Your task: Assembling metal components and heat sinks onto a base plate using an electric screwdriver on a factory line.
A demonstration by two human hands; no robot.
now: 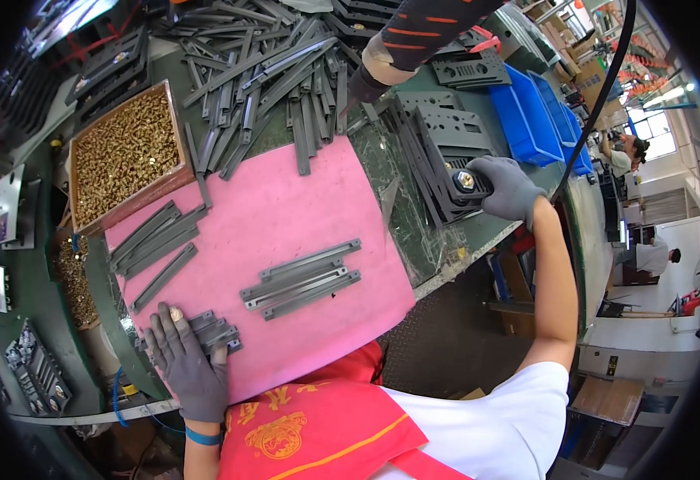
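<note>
My left hand [182,372], in a grey glove with some fingertips bare, lies over a few short grey metal bars [220,330] at the near left of the pink mat [318,192]. Its fingers are stretched out, resting on them. Far to the right, my right hand [510,190], also gloved, is closed around the end of a dark slotted metal bracket [455,172] that carries a round silver-and-brass fitting [465,182]. This bracket sits by a stack of dark plates [422,176]. Mid-mat lies a group of grey bars [302,278]; more bars [154,240] lie at its left.
Brass inserts fill a box [183,128] at the left. A big heap of grey bars [246,80] covers the table's far side. Blue bins [522,120] stand at the back right. A dark striped pole-like arm [418,40] reaches over the table. Other people work in the background.
</note>
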